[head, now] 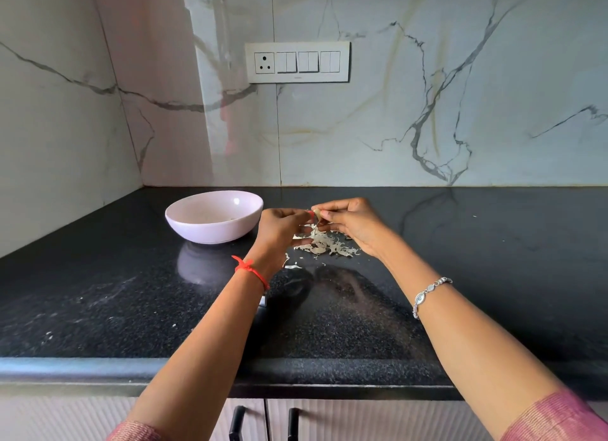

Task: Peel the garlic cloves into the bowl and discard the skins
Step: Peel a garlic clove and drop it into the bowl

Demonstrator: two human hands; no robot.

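— Pink bowl at the left of the black counter. What is the left hand doing?
— The left hand pinches one end of the garlic clove, held up just right of the bowl. The right hand pinches the other end, thumb on the skin.
— How best to go on?
— I'd brace with the left and tear downward with the right thumbnail, so scraps drop onto the skins below, not into the bowl.

Bowl stands on the counter. Right of the bowl, a pile of skins lies on the counter. Above that pile, left hand and right hand pinch a clove between them. Switch panel sits on the wall behind the bowl.
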